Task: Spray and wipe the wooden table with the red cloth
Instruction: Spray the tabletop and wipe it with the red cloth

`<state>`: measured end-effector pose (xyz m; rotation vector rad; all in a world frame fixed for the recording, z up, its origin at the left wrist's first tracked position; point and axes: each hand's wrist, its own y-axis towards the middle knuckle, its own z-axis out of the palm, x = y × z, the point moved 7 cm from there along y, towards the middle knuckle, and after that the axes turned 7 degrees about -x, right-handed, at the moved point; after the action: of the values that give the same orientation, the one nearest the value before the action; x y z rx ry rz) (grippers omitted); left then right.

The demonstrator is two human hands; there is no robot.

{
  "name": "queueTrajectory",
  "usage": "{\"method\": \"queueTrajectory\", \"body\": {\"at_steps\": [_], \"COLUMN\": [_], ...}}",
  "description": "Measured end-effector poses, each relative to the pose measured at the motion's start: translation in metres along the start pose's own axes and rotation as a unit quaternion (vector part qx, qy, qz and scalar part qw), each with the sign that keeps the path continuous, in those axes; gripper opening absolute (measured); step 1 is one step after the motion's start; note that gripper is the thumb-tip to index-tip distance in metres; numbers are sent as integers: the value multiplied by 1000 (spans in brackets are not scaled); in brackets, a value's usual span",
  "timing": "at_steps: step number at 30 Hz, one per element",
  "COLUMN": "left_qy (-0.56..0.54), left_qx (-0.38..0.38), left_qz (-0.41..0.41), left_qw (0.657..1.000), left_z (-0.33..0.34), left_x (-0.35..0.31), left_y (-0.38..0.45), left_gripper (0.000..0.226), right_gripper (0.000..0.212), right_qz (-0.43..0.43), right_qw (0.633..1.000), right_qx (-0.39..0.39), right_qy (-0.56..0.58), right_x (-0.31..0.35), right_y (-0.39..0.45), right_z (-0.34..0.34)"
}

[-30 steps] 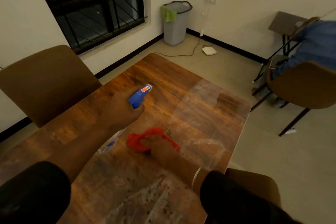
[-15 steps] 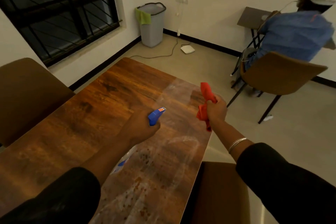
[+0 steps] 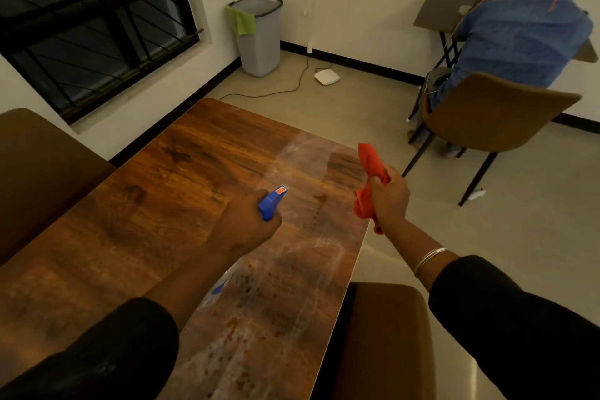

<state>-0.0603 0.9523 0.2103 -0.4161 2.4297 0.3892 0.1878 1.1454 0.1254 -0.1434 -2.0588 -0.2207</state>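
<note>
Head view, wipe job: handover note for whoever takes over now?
Left hand: closed on the blue spray bottle, nozzle aimed over the wooden table.
Right hand: gripping the bunched red cloth, lifted off the surface at the table's right edge.
Done: the right part of the tabletop looks wet and smeared.
Left: the left part looks dry; likely spray there, then bring the cloth down and wipe.

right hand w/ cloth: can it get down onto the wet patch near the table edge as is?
Probably yes. The right hand holds the red cloth just above the table's right edge, nothing lies between.
</note>
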Motion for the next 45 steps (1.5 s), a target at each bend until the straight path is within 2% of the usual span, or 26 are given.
{"method": "queueTrajectory", "body": {"at_steps": [4,8,9,11,13,17,20,22,26,28,30,31,33,36,37,38,42,43,45], "left_qy": [-9,17,16,12,13,-1,-25,-33,-41,-41,-33,-29,-26,-45,-50,-53,-52,-54,-56], "left_qx": [-19,-31,-35,-34,-34,-49,-60,-73,-85,-80,-85,-91,-101,-102,-101,-101,-104,-101,-100], "left_qz": [-15,11,17,19,17,48,67,74,82,88,79,73,66,55,56,60,90,94,100], "left_qw": [1000,999,999,999,999,998,996,994,992,992,993,993,992,992,992,992,989,989,988], "left_z": [-6,-13,-15,-15,-12,-6,-5,-7,-14,-16,-21,-23,-25,-26,-25,-26,-27,-26,-24], "left_x": [16,24,26,32,38,40,36,34,39,40,48,53,60,67,68,70,74,74,74], "left_y": [5,8,8,12,18,33,45,52,61,61,64,66,70,80,84,89,107,110,115], "left_gripper": [24,14,14,17,19,19,17,15,14,14,16,19,18,17,17,16,14,14,17], "right_gripper": [38,41,46,56,61,66,59,58,66,70,72,70,62,58,58,56,56,58,64], "right_qz": [-65,-122,-156,-240,-298,-432,-501,-506,-371,-307,-313,-344,-447,-578,-604,-622,-619,-602,-517], "right_qw": [996,971,953,893,847,765,727,733,802,834,839,830,785,662,627,609,613,630,697], "right_qx": [47,184,229,294,305,351,349,318,279,272,295,315,357,438,454,455,438,428,399], "right_qy": [-46,-91,-122,-241,-317,-323,-314,-325,-375,-369,-333,-306,-238,-190,-192,-187,-221,-241,-298], "right_x": [-5,-22,-29,-39,-41,-27,-26,-23,-19,-16,-10,-4,6,2,-3,-5,9,17,31], "right_y": [-2,-15,-22,-43,-67,-131,-122,-82,5,10,-24,-54,-131,-235,-249,-248,-163,-129,-47], "right_z": [23,68,82,113,131,149,155,163,184,192,209,214,215,203,203,207,242,252,271]}}
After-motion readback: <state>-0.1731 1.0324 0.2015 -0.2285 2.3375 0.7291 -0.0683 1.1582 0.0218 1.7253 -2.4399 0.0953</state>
